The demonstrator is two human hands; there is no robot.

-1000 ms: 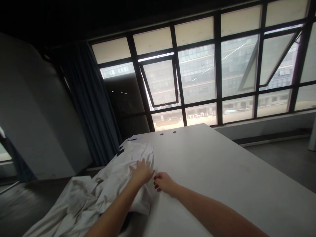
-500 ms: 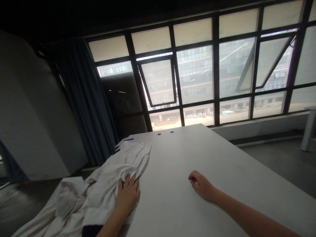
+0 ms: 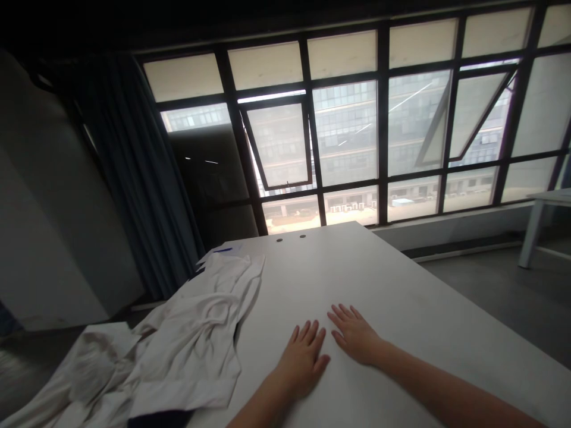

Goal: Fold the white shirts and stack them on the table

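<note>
My left hand (image 3: pixel 303 359) lies palm down on the white table (image 3: pixel 419 333), fingers spread and holding nothing. Close by on its right, my right hand (image 3: pixel 354 336) is also flat on the tabletop, its fingers apart. The two hands do not touch. To the left of my left hand, a crumpled white garment (image 3: pixel 191 351) is spread along the table's left side, with part of it hanging past the edge. Dark cloth (image 3: pixel 160 419) shows beneath its near end. Neither hand is in contact with the garment.
Papers with a blue pen (image 3: pixel 223 249) lie at the far left corner. Two round dark discs (image 3: pixel 280 240) sit near the table's far edge. Behind stand large windows and a blue curtain (image 3: pixel 147 178). Another white table (image 3: pixel 530 232) is at the right.
My left hand has left the white garment and moved right onto the bare tabletop. My right hand has uncurled and now lies flat with fingers spread. The view has shifted slightly right.
</note>
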